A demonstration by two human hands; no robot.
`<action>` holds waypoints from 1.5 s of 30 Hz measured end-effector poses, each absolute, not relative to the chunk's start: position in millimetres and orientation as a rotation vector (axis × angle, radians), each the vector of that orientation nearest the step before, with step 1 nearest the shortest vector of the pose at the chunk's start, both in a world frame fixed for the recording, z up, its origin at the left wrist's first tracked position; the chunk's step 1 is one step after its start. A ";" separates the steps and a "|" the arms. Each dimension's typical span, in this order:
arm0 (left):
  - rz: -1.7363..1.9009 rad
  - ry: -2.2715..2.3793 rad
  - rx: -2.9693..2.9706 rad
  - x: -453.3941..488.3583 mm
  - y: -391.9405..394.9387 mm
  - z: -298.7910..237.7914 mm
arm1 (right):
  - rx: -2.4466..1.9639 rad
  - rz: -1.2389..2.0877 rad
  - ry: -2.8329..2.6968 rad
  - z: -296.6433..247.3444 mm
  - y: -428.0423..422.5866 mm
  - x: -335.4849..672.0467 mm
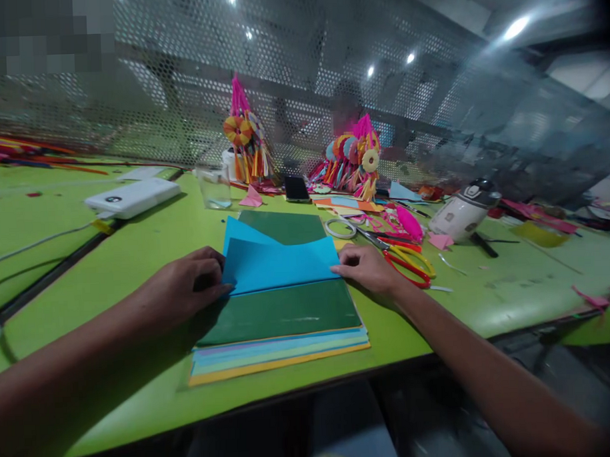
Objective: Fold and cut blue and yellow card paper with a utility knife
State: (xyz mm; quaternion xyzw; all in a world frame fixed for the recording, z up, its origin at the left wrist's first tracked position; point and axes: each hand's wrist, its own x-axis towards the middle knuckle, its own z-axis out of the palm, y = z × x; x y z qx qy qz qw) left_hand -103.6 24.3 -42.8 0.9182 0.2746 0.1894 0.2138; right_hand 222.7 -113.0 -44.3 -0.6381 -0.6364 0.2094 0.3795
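A sheet of blue paper (281,264), folded over on itself, is held between my two hands. My left hand (197,280) pinches its left edge, with thumb and fingers closed at the lower left corner. At the right edge, the thumb and fingers of my right hand (365,266) close on the other corner. Beneath lies a dark green sheet (288,314) on top of a stack of coloured papers (282,352), whose blue, pale green and orange edges show at the front. Scissors with red and yellow handles (411,263) rest just beyond my right hand.
A white power bank (134,196) with a cable lies left. Behind the papers stand a clear cup (215,188) and a black phone (296,188). Tasselled paper decorations (246,134) stand by the perforated screen (190,92). A white bottle (464,209) is at right, amid paper scraps.
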 end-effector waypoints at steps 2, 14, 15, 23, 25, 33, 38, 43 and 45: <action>0.514 0.755 2.555 -103.4 24.4 -42.7 | -1.614 0.547 -1.621 -44.5 -114.0 223.4; 0.478 0.778 2.542 -100.2 21.2 -36.8 | -1.648 0.521 -1.661 -42.9 -114.6 222.1; 0.479 0.778 2.540 -100.2 21.1 -36.6 | -1.653 0.524 -1.665 -43.0 -114.7 222.1; 0.471 0.767 2.571 -102.9 24.1 -42.2 | -1.637 0.527 -1.718 -42.9 -109.0 227.2; 0.474 0.764 2.565 -103.1 24.5 -42.5 | -1.643 0.532 -1.723 -42.8 -107.5 227.7; 0.490 0.753 2.575 -101.7 21.5 -40.3 | -1.657 0.442 -1.798 -44.8 -111.0 225.5; 0.505 0.780 2.568 -99.1 11.8 -34.9 | -1.690 0.352 -1.817 -44.8 -115.7 223.0; 0.678 0.907 2.506 -100.4 6.6 -40.8 | -1.705 0.295 -1.785 -50.8 -120.3 219.5; 0.758 0.922 2.552 -101.4 5.4 -43.5 | -1.671 0.175 -1.832 -52.0 -123.0 217.1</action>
